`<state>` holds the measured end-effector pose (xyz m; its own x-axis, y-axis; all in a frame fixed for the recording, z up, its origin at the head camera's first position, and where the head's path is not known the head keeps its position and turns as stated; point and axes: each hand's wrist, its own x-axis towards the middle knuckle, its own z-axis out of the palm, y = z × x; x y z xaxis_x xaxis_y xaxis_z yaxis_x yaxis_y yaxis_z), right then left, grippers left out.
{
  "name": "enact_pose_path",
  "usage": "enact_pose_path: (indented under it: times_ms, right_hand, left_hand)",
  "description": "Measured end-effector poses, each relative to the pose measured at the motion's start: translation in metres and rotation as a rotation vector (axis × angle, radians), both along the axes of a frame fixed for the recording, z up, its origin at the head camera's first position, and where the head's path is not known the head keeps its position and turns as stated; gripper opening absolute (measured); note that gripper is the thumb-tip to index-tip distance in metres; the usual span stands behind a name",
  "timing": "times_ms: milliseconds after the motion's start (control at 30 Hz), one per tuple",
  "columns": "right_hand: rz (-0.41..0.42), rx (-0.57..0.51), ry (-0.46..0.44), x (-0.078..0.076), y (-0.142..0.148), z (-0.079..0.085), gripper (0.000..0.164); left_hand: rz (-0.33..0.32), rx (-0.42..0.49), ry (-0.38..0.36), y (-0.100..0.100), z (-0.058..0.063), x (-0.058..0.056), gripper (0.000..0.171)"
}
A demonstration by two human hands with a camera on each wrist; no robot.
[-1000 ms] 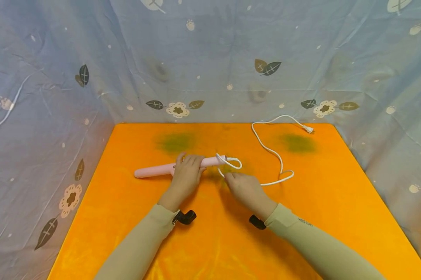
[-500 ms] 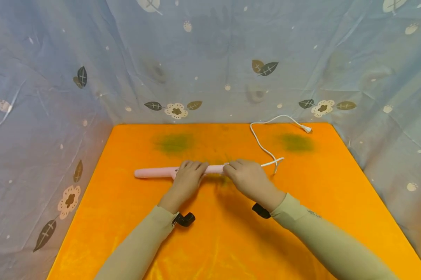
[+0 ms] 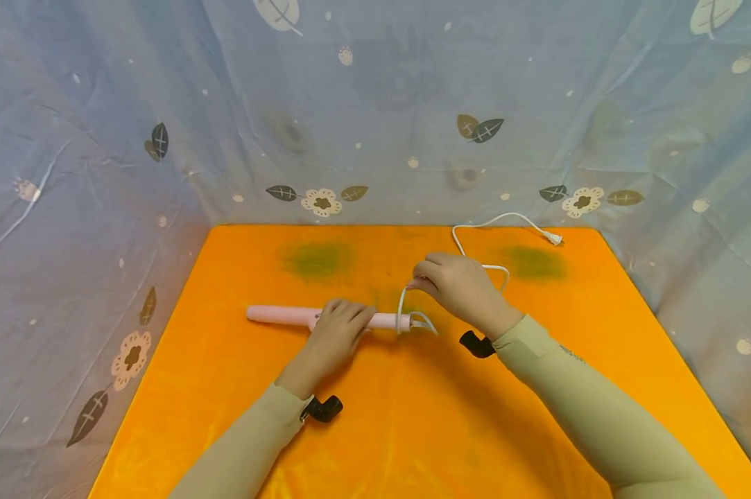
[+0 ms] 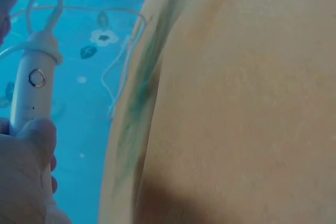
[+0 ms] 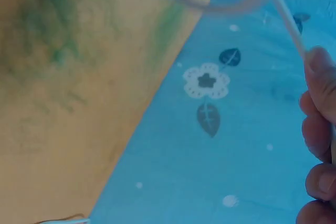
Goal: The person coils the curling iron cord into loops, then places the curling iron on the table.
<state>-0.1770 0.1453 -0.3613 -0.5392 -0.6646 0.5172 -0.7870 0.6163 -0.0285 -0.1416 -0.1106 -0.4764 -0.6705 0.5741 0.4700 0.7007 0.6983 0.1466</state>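
Note:
A pink curling iron (image 3: 281, 315) lies crosswise on the orange table, its barrel pointing left. My left hand (image 3: 338, 329) grips its handle from above; in the left wrist view the thumb lies along the handle (image 4: 32, 95), below a round button. A white power cord (image 3: 402, 299) leaves the handle's right end, bends back and loops round that end. Behind and right of the handle, my right hand (image 3: 465, 287) pinches the cord between thumb and fingers, raised over the table. The right wrist view shows the cord (image 5: 289, 22) running from the thumb to a blurred loop.
The rest of the cord trails behind the right hand to a white two-pin plug (image 3: 553, 238) near the table's back right corner. The orange table (image 3: 375, 430) has green smudges. A patterned curtain (image 3: 375, 104) rises behind and on both sides.
My right hand has gone from in front of the handle's end to over it, then up and back with the cord. The left hand keeps its grip on the handle.

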Motion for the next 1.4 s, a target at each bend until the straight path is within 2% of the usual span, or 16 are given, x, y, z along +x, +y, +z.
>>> enact_pose_path:
  times_ms: [133, 267, 467, 567, 733, 867, 967, 1067, 1167, 1300, 1400]
  right_hand:
    - [-0.014, -0.019, -0.057, -0.006, 0.003, -0.007, 0.017]
    - [-0.024, -0.008, -0.072, -0.011, 0.003, -0.017, 0.014]
    - [-0.063, -0.016, -0.063, -0.019, 0.005, -0.039, 0.011]
    - [-0.079, -0.023, -0.076, -0.019, 0.002, -0.048, 0.011]
    - [-0.105, -0.009, -0.169, -0.015, -0.004, -0.058, 0.002]
    - [-0.117, -0.019, -0.224, -0.009, -0.008, -0.072, 0.012]
    - [-0.092, -0.044, -0.173, -0.004, -0.011, -0.084, 0.012]
    - [-0.068, -0.04, -0.039, 0.001, -0.014, -0.096, 0.015]
    - [-0.023, -0.033, 0.025, 0.009, -0.018, -0.102, 0.019]
    - [0.008, 0.001, 0.049, 0.02, -0.024, -0.1, 0.023]
    - [-0.012, 0.073, 0.078, 0.029, -0.027, -0.093, 0.026]
  left_hand:
    - [-0.029, 0.011, 0.034, -0.002, -0.002, 0.005, 0.035]
    - [-0.043, 0.047, 0.062, -0.004, -0.003, 0.007, 0.036]
    - [-0.013, 0.121, 0.075, -0.007, 0.004, 0.007, 0.038]
    - [0.005, 0.168, 0.086, -0.009, 0.01, 0.005, 0.038]
    - [0.033, 0.213, 0.075, -0.012, 0.015, 0.001, 0.037]
    - [0.05, 0.216, 0.073, -0.014, 0.013, -0.001, 0.041]
    - [0.061, 0.212, 0.08, -0.014, 0.012, -0.002, 0.044]
    - [0.077, 0.201, 0.079, -0.014, 0.011, -0.004, 0.044]
    - [0.093, 0.199, 0.074, -0.012, 0.012, -0.006, 0.042]
    - [0.118, 0.206, 0.061, -0.01, 0.015, -0.009, 0.039]
    - [0.139, 0.198, 0.041, -0.009, 0.016, -0.012, 0.037]
